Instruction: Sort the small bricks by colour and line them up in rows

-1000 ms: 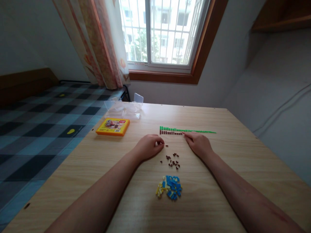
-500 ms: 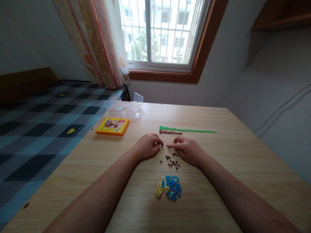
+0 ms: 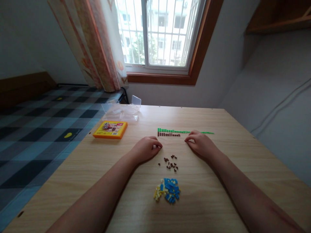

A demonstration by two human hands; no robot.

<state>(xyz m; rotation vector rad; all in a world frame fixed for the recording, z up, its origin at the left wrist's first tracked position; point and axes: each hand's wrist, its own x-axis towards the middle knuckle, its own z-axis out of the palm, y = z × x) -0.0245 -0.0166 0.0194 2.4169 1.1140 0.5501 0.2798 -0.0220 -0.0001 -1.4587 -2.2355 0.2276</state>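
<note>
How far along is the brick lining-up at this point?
Done: a long green row, with a shorter brown row beneath it. In hand: the right hand pinches near the brown row's end; the left hand rests curled. Left: loose brown pieces and the blue-and-yellow pile.

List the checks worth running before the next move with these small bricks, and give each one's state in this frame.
1. Brown row lies straight, just below the green row: ok.
2. Right hand sits near the brown row's right end: ok.
3. A brick pinched in the right fingers: cannot tell, too small.
4. Left hand rests on the table, off both rows: ok.
5. Loose brown bricks lie between the hands: ok.
6. Blue and yellow pile is apart from the brown ones: ok.
</note>
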